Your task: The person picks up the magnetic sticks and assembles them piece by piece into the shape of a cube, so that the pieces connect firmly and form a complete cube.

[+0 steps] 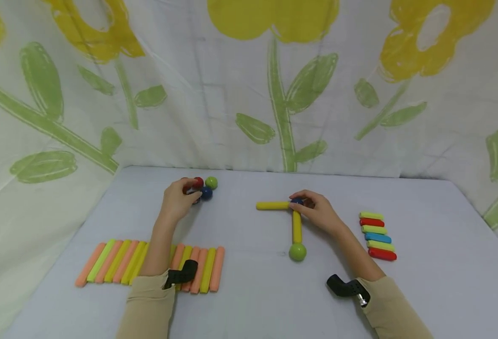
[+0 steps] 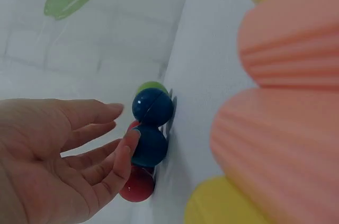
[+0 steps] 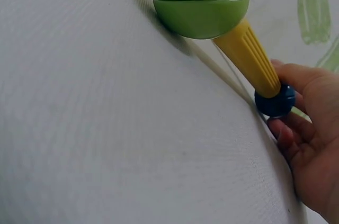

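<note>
At the back left, my left hand [image 1: 180, 201] reaches over a cluster of balls, its fingers loosely extended. One fingertip overlaps a blue ball [image 2: 150, 146] in the left wrist view. Another blue ball [image 2: 153, 106], a red ball [image 2: 138, 185] and a green ball [image 1: 211, 182] lie beside it. With thumb and fingers, my right hand [image 1: 318, 213] pinches a blue ball [image 3: 275, 100] where two yellow sticks meet. One yellow stick [image 1: 273, 205] points left; the other yellow stick [image 1: 297, 228] runs toward me, ending at a larger-looking green ball [image 1: 297, 252].
Under my left forearm lies a row of coral, yellow and green sticks [image 1: 121, 261]. A column of short red, blue and yellow-green sticks [image 1: 378, 237] sits to the right. Behind the white table [image 1: 249, 292] hangs a flower-patterned cloth [image 1: 168, 117].
</note>
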`<action>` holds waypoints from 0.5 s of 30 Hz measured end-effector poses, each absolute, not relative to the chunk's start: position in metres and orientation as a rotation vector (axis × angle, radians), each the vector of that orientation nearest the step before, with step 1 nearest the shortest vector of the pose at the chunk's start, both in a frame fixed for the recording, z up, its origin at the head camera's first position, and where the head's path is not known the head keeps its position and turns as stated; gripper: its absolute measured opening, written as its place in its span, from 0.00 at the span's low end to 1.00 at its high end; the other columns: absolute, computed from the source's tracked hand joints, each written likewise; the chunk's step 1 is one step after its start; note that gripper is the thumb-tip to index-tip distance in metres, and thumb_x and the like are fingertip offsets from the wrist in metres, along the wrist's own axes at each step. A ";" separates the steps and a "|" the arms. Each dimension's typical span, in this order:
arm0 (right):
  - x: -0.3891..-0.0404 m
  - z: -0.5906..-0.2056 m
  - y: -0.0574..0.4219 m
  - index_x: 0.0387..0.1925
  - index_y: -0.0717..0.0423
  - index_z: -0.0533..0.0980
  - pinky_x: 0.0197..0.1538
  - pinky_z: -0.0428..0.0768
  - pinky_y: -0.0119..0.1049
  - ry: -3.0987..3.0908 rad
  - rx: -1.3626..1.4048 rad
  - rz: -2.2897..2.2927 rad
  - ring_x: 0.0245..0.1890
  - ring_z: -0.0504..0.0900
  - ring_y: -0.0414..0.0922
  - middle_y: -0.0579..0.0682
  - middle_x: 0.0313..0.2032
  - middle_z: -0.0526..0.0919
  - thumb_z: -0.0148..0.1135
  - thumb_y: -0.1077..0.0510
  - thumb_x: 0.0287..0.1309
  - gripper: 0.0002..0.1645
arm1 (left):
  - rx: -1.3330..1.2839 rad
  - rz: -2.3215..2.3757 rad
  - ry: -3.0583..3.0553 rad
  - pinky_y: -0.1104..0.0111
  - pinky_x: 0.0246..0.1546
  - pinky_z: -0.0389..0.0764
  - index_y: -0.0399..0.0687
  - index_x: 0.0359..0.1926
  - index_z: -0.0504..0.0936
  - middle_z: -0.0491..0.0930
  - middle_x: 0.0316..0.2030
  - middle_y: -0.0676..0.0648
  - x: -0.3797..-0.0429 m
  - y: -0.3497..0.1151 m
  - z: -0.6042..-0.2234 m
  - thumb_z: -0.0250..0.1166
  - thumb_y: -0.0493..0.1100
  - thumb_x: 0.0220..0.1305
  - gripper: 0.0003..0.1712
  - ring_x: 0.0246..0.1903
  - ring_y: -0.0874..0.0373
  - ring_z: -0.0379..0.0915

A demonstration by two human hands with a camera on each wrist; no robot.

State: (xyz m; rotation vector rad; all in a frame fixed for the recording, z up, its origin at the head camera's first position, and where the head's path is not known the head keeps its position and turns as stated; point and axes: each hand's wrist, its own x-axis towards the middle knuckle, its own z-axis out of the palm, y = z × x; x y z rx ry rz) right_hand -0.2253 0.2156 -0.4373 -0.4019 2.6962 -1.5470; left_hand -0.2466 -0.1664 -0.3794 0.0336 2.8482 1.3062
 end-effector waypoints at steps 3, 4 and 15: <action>-0.226 -0.437 0.215 0.57 0.62 0.82 0.38 0.75 0.30 2.698 -0.390 -1.555 0.37 0.76 0.44 0.57 0.47 0.85 0.67 0.58 0.72 0.17 | 0.021 1.246 2.833 0.48 0.62 0.80 0.31 0.70 0.74 0.74 0.68 0.28 -0.246 -0.169 -0.379 0.64 0.36 0.74 0.27 0.62 0.36 0.70; -0.226 -0.437 0.215 0.57 0.62 0.82 0.38 0.75 0.30 2.698 -0.391 -1.557 0.37 0.76 0.44 0.57 0.47 0.86 0.67 0.58 0.72 0.17 | 0.016 1.240 2.826 0.47 0.62 0.80 0.31 0.70 0.74 0.73 0.68 0.28 -0.245 -0.170 -0.379 0.64 0.36 0.74 0.28 0.61 0.36 0.70; -0.228 -0.437 0.215 0.57 0.62 0.82 0.36 0.75 0.30 2.678 -0.348 -1.583 0.38 0.76 0.45 0.58 0.49 0.85 0.67 0.57 0.72 0.18 | -0.021 1.217 2.781 0.47 0.64 0.79 0.30 0.69 0.75 0.73 0.66 0.27 -0.245 -0.176 -0.385 0.65 0.33 0.72 0.27 0.60 0.36 0.70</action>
